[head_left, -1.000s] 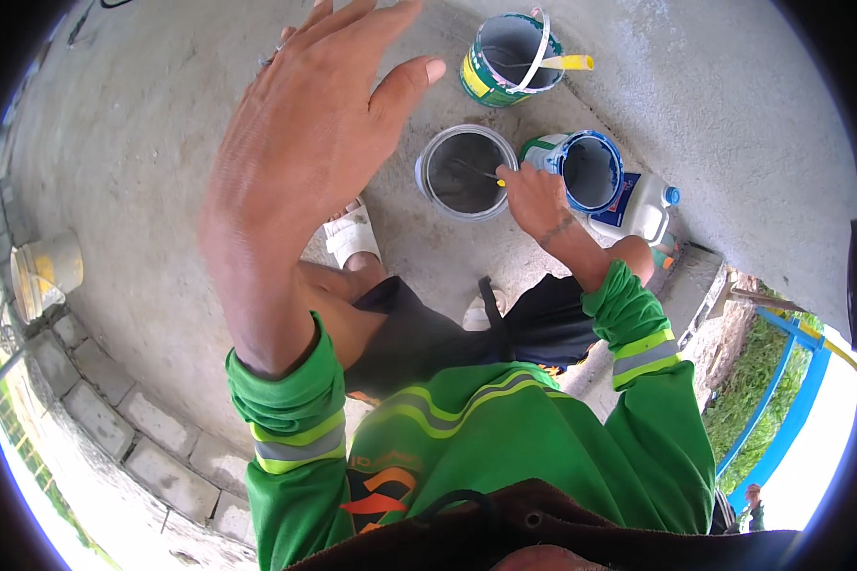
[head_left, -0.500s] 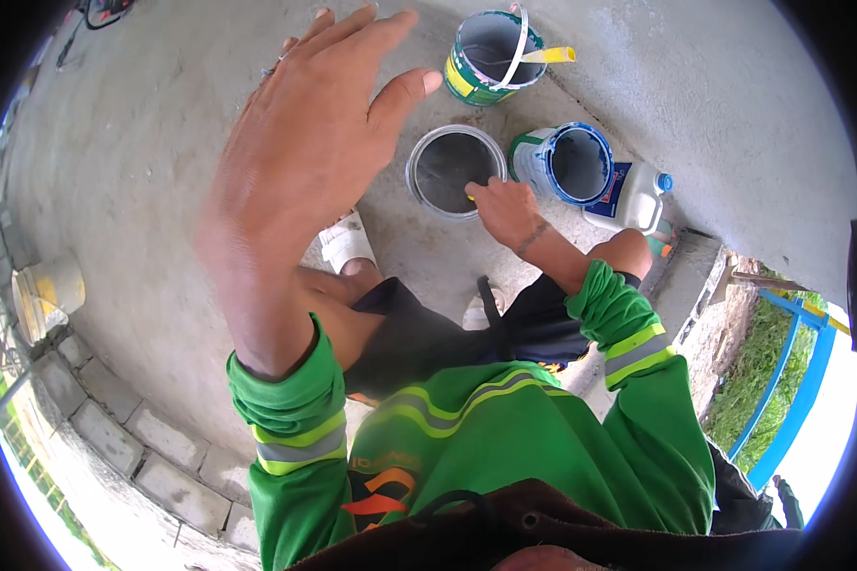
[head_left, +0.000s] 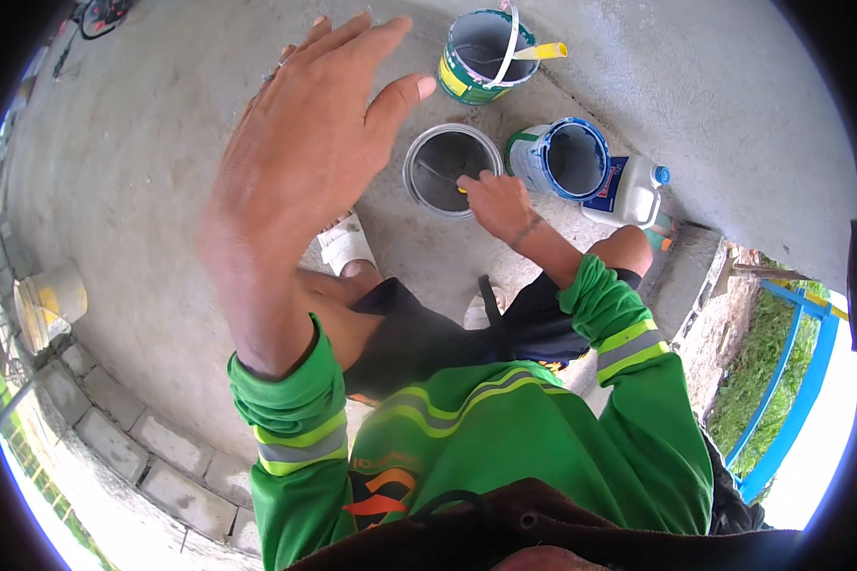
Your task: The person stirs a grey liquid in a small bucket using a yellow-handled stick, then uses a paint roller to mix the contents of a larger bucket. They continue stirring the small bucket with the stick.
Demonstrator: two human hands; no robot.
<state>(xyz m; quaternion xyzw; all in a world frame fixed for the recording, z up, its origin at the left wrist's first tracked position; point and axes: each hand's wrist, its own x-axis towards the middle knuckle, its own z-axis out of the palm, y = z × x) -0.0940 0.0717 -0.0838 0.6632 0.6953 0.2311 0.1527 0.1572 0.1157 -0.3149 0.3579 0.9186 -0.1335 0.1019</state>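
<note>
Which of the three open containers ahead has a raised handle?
The green bucket, farthest ahead, its handle arched across the mouth. The blue-rimmed can and pale-rimmed tub at the right hand show none.

Entry to the round tub [head_left: 408,173] is open over its far rim; the right hand [head_left: 500,203] obstructs the near-right rim. The blue-rimmed can [head_left: 535,158] bounds the tub's right side, with the white jug [head_left: 638,202] and wall [head_left: 724,105] beyond. The green pail [head_left: 462,84] limits far-side passage; a bail [head_left: 513,43] and yellow handle [head_left: 545,51] cross its opening. Leftward, the floor [head_left: 143,190] offers wide clearance.
</note>
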